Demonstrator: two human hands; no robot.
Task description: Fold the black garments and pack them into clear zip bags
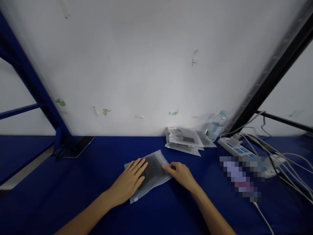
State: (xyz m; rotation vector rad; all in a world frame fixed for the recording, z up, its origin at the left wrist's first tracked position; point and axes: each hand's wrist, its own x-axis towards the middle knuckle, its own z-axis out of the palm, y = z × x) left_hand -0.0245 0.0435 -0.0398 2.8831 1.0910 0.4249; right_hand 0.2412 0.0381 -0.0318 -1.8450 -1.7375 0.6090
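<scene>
A frosted zip bag (156, 182) with something dark and flat inside lies on the blue table, its white slider at the near left corner. My left hand (130, 181) rests flat across the bag's left part, fingers stretched out. At the bag's right edge, my right hand (180, 173) pinches the film, the thumb on top and the other fingers curled by the edge. What the dark content is cannot be made out through the film.
Several filled zip bags (184, 138) are stacked at the back, beside a clear plastic bottle (217, 125). To the right lie a white power strip (238, 150), tangled cables (290, 166) and a pixelated object (241, 179). A phone (81, 147) lies back left near a blue post (36, 78).
</scene>
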